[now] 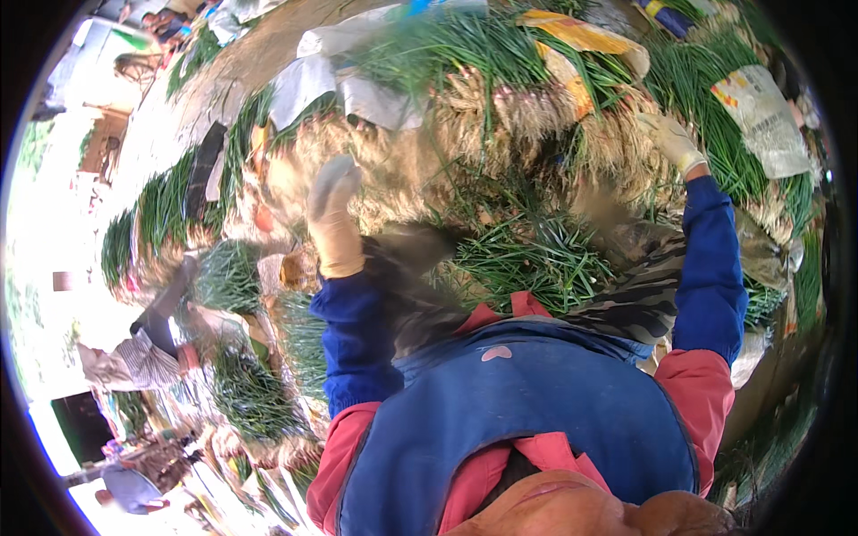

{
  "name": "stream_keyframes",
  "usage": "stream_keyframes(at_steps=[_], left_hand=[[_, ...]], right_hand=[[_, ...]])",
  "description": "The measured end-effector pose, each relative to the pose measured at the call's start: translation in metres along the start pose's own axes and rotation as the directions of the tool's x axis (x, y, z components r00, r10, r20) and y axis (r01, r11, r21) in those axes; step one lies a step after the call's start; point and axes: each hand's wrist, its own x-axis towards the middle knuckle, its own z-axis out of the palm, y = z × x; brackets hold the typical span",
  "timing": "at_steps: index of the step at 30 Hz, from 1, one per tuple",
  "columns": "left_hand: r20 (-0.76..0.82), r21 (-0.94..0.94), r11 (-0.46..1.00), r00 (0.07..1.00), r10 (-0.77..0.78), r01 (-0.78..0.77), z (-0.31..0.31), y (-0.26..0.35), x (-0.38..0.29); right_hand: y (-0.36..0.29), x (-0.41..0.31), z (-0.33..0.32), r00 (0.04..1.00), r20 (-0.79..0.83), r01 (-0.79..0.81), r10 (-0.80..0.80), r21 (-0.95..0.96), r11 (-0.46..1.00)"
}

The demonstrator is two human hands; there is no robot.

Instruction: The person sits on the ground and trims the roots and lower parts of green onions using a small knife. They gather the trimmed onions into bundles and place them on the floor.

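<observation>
My left hand (pixel 335 194), in a pale glove with grey over the fingers, is raised beside a thick bank of pale roots (pixel 395 174). Its fingers lie close together, and I cannot make out anything in them. Further right, my right hand (pixel 670 139), in a cream glove, rests at the root end of bundled green onions or similar plants (pixel 620 144); whether it grips them is unclear. Between my legs lies a loose heap of green leaves (pixel 536 261). Long green-leaved bundles (pixel 469 53) stretch ahead with their roots towards me.
White sacking (pixel 301 90), a yellow-and-white sack (pixel 590 37) and a printed white sack (pixel 761 120) lie over the bundles. More bundles (pixel 248 388) are stacked at the left. A person in striped clothing (pixel 144 358) and a person in light blue (pixel 131 486) are at far left.
</observation>
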Motion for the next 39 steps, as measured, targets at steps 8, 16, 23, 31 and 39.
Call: stream_keyframes(at_steps=[8,16,23,31,39], left_hand=[[0.366,-0.042,0.864,0.812,-0.455,0.502,0.138,-0.082,-0.020],[0.428,0.064,0.800,0.708,-0.562,0.596,0.175,-0.116,-0.008],[0.215,-0.040,0.830,0.816,-0.537,0.557,0.142,-0.161,0.031],[-0.151,0.057,0.885,0.880,-0.450,0.463,0.081,-0.237,0.099],[-0.050,-0.627,0.572,0.706,-0.707,0.529,0.067,-0.268,0.094]], right_hand=[[0.051,0.026,0.016,0.945,-0.214,0.011,0.247,0.776,0.631],[0.018,0.102,0.028,0.944,-0.326,0.206,0.049,0.699,0.685],[-0.029,0.170,0.053,0.980,-0.193,0.125,-0.043,0.439,0.890],[-0.070,0.234,0.087,0.958,-0.256,-0.203,0.126,-0.298,0.933],[-0.113,0.228,0.069,0.899,-0.018,-0.435,0.438,-0.165,0.885]])
